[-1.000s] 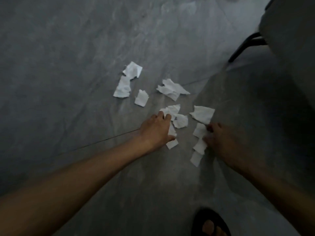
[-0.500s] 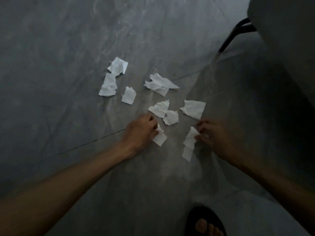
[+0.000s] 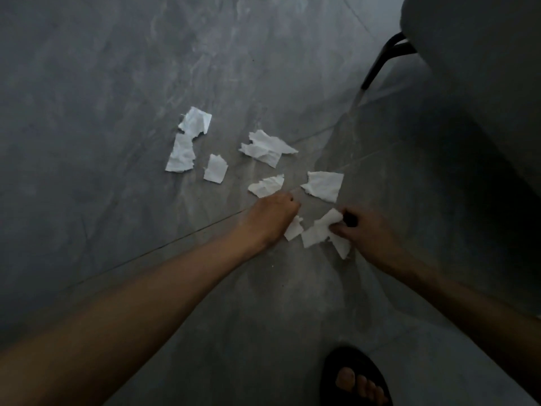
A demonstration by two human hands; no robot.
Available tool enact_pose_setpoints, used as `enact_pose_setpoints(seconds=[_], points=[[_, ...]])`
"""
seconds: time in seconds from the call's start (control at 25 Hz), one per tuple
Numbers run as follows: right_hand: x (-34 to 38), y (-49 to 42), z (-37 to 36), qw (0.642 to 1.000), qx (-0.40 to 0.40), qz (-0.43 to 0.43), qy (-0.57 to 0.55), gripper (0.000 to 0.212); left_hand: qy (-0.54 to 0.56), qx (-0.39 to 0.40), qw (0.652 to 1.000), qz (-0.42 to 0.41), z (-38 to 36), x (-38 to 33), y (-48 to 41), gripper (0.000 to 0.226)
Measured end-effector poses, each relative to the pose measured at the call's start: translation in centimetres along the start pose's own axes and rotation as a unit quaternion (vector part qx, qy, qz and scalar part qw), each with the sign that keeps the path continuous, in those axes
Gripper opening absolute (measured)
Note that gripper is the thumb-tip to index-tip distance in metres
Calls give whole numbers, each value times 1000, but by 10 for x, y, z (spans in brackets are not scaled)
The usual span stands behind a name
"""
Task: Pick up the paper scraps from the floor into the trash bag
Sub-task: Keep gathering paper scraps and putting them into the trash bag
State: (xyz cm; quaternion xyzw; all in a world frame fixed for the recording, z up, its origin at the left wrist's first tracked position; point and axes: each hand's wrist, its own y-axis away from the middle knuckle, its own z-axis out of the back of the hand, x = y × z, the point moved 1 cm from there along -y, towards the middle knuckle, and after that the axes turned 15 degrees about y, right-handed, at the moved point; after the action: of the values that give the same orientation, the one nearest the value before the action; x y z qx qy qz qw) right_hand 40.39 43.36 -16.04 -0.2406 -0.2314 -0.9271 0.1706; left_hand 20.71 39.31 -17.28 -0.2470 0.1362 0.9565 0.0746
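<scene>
Several torn white paper scraps lie on the grey floor (image 3: 117, 200). My left hand (image 3: 270, 219) is curled shut over scraps, and one scrap (image 3: 293, 228) sticks out under its fingers. My right hand (image 3: 366, 234) pinches a bunch of scraps (image 3: 322, 230) lifted slightly off the floor. Loose scraps lie beyond the hands: one (image 3: 268, 185) just above my left hand, one (image 3: 323, 186) to its right, a crumpled one (image 3: 265, 148), a small one (image 3: 215, 168) and two at far left (image 3: 187, 142). No trash bag is in view.
A grey upholstered seat (image 3: 483, 68) with a black metal leg (image 3: 380, 58) fills the upper right and casts a dark shadow. My foot in a black sandal (image 3: 355, 379) stands at the bottom edge.
My left hand closed over the scraps it was pressing and pulled them in. My right hand gathered the strip of scraps at its fingertips into a bunch. One middle scrap is gone from the floor.
</scene>
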Motion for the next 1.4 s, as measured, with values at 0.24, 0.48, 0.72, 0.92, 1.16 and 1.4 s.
enact_pose_setpoints(seconds=[0.24, 0.48, 0.72, 0.92, 1.16, 1.4], points=[[25, 17, -13, 973, 53, -108, -198, 31, 152, -100, 983, 27, 58, -4, 50, 4], [118, 31, -35, 964, 114, -24, -238, 18, 186, -192, 964, 7, 170, -7, 152, 7], [259, 53, -52, 938, 200, 106, -263, 24, 150, -316, 932, 95, 247, 8, 292, 10], [385, 79, -52, 926, 227, 247, -174, 7, 126, -419, 875, 206, 272, 32, 423, 12], [524, 137, -79, 878, 262, 388, -97, 17, 83, -404, 814, 409, 232, 71, 564, 8], [595, 192, -163, 845, 298, 443, -28, 9, 132, -237, 774, 573, 154, 95, 642, 5]])
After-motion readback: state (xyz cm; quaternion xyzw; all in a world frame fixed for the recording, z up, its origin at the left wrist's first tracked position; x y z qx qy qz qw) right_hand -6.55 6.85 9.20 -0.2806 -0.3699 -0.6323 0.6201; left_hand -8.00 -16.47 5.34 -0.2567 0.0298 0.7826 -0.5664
